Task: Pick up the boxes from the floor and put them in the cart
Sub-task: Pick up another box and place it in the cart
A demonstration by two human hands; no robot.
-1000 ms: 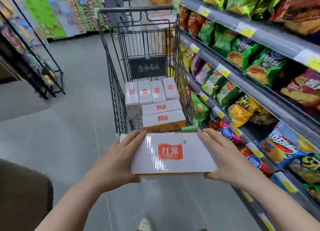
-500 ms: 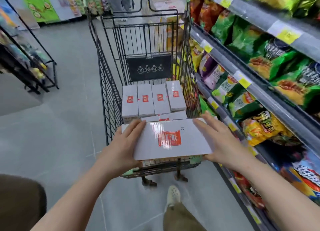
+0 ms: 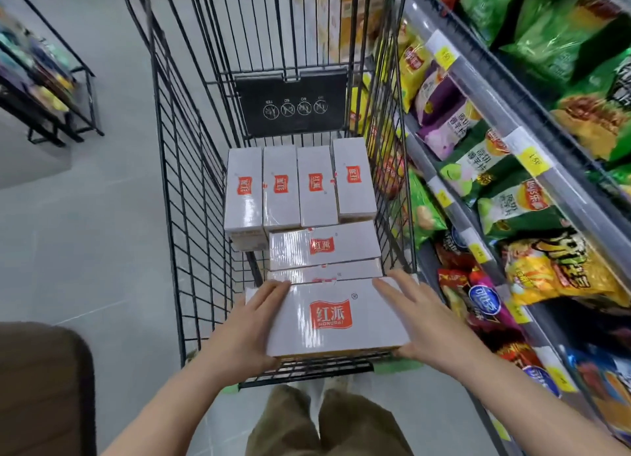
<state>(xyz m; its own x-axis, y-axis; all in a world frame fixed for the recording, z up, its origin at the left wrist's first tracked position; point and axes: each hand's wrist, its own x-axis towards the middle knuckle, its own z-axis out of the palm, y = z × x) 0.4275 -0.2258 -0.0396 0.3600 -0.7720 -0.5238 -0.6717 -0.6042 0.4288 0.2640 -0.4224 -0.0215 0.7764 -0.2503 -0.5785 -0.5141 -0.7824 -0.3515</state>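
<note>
Your left hand (image 3: 249, 329) and right hand (image 3: 421, 322) clamp a white box (image 3: 336, 317) between them, one palm on each short end, fingers lying straight along the top face and thumbs tucked under the near edge. The box sits level at the near end of the black wire cart (image 3: 191, 196), its underside just over or on the cart's near rim; you cannot tell whether it touches.

Inside the basket, at 12 o'clock from the held box, two more boxes (image 3: 324, 249) lie crosswise, one behind the other. Beyond them a row of four boxes (image 3: 300, 186) runs lengthwise, side by side, ending just short of the black plastic flap (image 3: 290, 104) at the far end. At 10 o'clock from the held box, a strip of open basket floor shows between the two crosswise boxes and the left wire wall.

The boxes are flat-sided cuboids wrapped in glossy clear film that catches the light, each with a red logo on top. The cart's walls are thin black wire grid.

At 3 o'clock the snack shelf (image 3: 505, 141) runs close along the cart's right side, packed with shiny crinkled bags. At 9 o'clock lies open, smooth grey floor (image 3: 85, 233), with a black wire display rack (image 3: 51, 90) well off at 10 o'clock.
</note>
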